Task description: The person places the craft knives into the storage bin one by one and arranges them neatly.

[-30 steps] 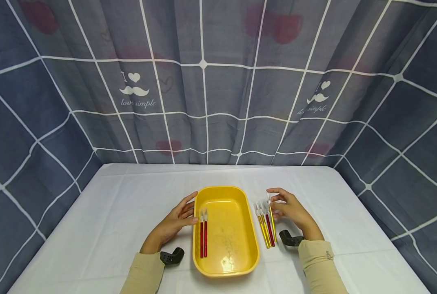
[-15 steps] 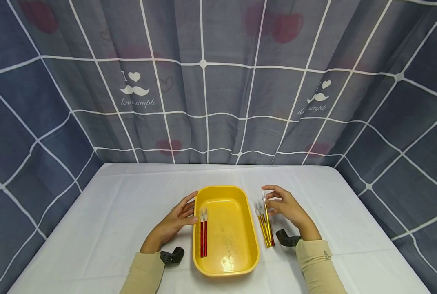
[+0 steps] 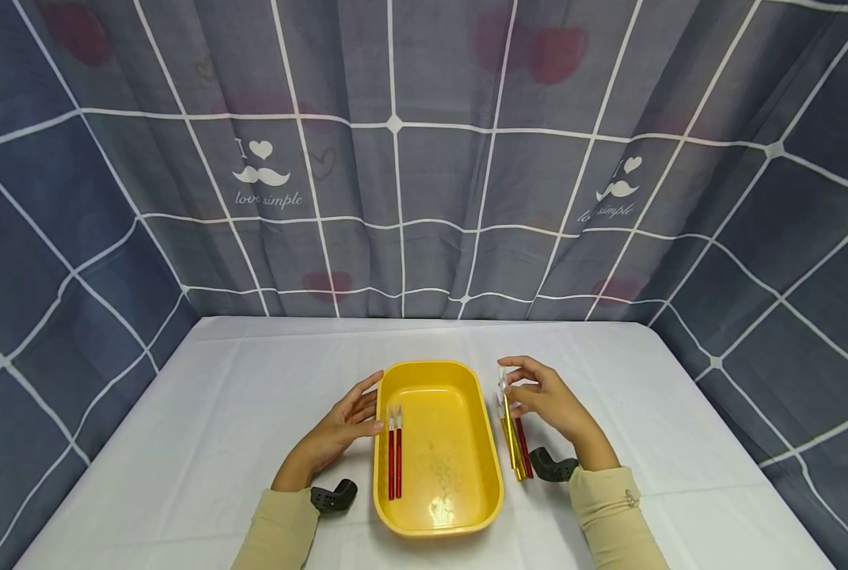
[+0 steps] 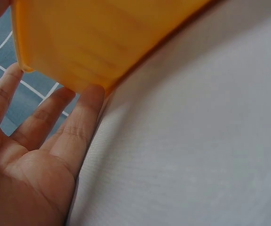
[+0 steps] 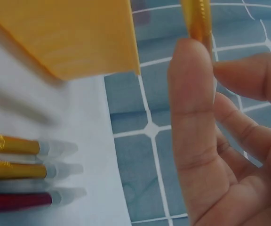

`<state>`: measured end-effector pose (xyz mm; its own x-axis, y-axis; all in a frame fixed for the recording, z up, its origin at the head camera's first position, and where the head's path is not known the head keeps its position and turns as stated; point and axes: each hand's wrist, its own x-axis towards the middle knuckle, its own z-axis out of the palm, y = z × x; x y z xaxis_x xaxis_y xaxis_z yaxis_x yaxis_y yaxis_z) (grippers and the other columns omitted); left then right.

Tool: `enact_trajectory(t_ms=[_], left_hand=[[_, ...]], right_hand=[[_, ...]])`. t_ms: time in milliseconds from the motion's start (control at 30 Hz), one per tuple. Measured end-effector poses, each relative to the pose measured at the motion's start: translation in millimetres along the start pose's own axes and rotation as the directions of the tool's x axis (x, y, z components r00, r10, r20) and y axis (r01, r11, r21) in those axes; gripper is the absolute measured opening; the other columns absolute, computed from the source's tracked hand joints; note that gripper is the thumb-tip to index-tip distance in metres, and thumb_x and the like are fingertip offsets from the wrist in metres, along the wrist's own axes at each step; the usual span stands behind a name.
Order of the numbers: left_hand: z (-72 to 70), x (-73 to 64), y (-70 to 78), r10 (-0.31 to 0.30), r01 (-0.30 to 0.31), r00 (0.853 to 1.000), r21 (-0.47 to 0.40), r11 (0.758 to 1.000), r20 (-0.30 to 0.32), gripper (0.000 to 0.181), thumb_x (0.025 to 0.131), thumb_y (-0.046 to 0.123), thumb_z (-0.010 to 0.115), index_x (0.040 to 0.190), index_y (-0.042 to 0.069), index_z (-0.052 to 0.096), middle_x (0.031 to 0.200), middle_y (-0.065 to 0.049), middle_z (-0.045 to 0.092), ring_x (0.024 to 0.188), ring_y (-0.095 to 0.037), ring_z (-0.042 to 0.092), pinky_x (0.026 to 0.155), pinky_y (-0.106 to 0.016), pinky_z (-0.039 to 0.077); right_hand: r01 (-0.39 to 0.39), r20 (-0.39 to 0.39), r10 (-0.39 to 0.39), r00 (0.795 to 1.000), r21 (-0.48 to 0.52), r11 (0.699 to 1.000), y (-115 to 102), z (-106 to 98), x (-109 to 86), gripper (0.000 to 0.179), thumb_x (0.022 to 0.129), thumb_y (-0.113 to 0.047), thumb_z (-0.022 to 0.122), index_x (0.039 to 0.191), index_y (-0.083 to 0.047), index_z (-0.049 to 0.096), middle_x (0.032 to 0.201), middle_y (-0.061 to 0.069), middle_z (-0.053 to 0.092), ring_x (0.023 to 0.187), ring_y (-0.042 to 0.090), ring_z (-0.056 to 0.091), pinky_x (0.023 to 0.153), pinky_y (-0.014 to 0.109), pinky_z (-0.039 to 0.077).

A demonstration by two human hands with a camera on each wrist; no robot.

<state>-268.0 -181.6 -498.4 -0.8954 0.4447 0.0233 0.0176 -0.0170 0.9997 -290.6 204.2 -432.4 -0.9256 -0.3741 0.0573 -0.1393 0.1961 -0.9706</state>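
A yellow tray [image 3: 445, 443] stands on the table between the hands. My left hand [image 3: 341, 431] touches its left side, thumb at the rim and fairly straight fingers against the outer wall [image 4: 102, 42]. Two red craft knives [image 3: 394, 463] with clear caps lie inside the tray along its left wall. Just right of the tray, my right hand [image 3: 552, 402] pinches a gold craft knife [image 5: 199, 16] between thumb and fingers near its clear-capped end. Below it on the table lie two more gold craft knives [image 5: 15, 169] and one red craft knife [image 5: 18, 201], side by side.
A white cloth [image 3: 267, 380] covers the table. Dark grey-blue curtains [image 3: 438, 190] with white grid lines stand behind and at both sides. Black wrist devices [image 3: 334, 496] are worn on both arms.
My right hand has carried the gold craft knife leftward, across the other knives and closer to the tray's right rim. The left hand and tray have stayed in place.
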Motion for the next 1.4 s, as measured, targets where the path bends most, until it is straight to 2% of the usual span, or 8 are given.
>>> enact_trajectory(t_ms=[233, 500, 633, 933, 1133, 1400], left_hand=[[-0.4, -0.5, -1.0, 0.0, 0.0, 1.0, -0.001, 1.0, 0.002, 0.092, 0.1, 0.006, 0.074, 0.174, 0.009, 0.019, 0.172, -0.029, 0.03, 0.155, -0.048, 0.036, 0.126, -0.052, 0.033], [-1.3, -0.5, -2.0, 0.011, -0.011, 1.0, -0.011, 1.0, 0.014, 0.092, 0.101, 0.009, 0.075, 0.174, 0.009, 0.019, 0.172, -0.03, 0.029, 0.155, -0.049, 0.036, 0.117, -0.03, 0.043], [-0.8, -0.8, -1.5, 0.019, -0.019, 1.0, -0.024, 1.0, 0.022, 0.093, 0.101, 0.009, 0.075, 0.174, 0.008, 0.017, 0.171, -0.031, 0.028, 0.155, -0.05, 0.035, 0.113, -0.025, 0.046], [-1.0, -1.9, -0.9, 0.018, -0.017, 0.999, -0.052, 0.998, 0.028, 0.093, 0.1, 0.007, 0.074, 0.174, 0.008, 0.017, 0.171, -0.032, 0.028, 0.154, -0.05, 0.035, 0.111, -0.026, 0.048], [-1.3, -1.1, -1.2, 0.016, -0.015, 1.0, -0.036, 0.999, 0.021, 0.093, 0.1, 0.009, 0.075, 0.174, 0.009, 0.019, 0.171, -0.031, 0.029, 0.154, -0.049, 0.036, 0.113, -0.027, 0.046], [-0.8, -2.5, 0.0, 0.018, -0.017, 1.0, -0.046, 0.999, 0.02, 0.093, 0.1, 0.007, 0.074, 0.174, 0.008, 0.018, 0.171, -0.032, 0.028, 0.155, -0.05, 0.036, 0.112, -0.025, 0.046]], right_hand=[[0.015, 0.027, -0.016, 1.0, 0.008, 1.0, -4, 7, -0.4, 0.053, 0.102, 0.001, 0.064, 0.151, 0.014, 0.047, 0.116, 0.022, 0.057, 0.085, 0.021, 0.071, 0.074, 0.033, 0.065], [0.014, 0.04, -0.014, 0.999, 0.005, 1.0, -7, 14, 0.0, 0.052, 0.101, -0.001, 0.064, 0.15, 0.012, 0.049, 0.114, 0.021, 0.059, 0.083, 0.019, 0.071, 0.072, 0.033, 0.065], [0.027, 0.064, -0.027, 0.998, -0.001, 1.0, -9, 17, -0.1, 0.052, 0.102, -0.002, 0.063, 0.149, 0.013, 0.048, 0.114, 0.021, 0.059, 0.084, 0.018, 0.07, 0.072, 0.032, 0.065], [-0.002, 0.117, 0.0, 0.993, 0.015, 1.0, -21, 25, 2.2, 0.055, 0.1, -0.002, 0.064, 0.149, 0.015, 0.047, 0.111, 0.017, 0.057, 0.082, 0.019, 0.069, 0.073, 0.034, 0.065], [-0.029, 0.149, 0.026, 0.988, 0.016, 0.999, -25, 29, 7.8, 0.056, 0.1, -0.002, 0.064, 0.149, 0.015, 0.044, 0.109, 0.015, 0.057, 0.08, 0.022, 0.068, 0.075, 0.035, 0.065], [-0.047, 0.224, 0.041, 0.974, 0.021, 0.999, -28, 43, 16.1, 0.051, 0.101, 0.001, 0.061, 0.147, 0.014, 0.043, 0.104, 0.011, 0.059, 0.085, 0.02, 0.068, 0.076, 0.035, 0.065]])
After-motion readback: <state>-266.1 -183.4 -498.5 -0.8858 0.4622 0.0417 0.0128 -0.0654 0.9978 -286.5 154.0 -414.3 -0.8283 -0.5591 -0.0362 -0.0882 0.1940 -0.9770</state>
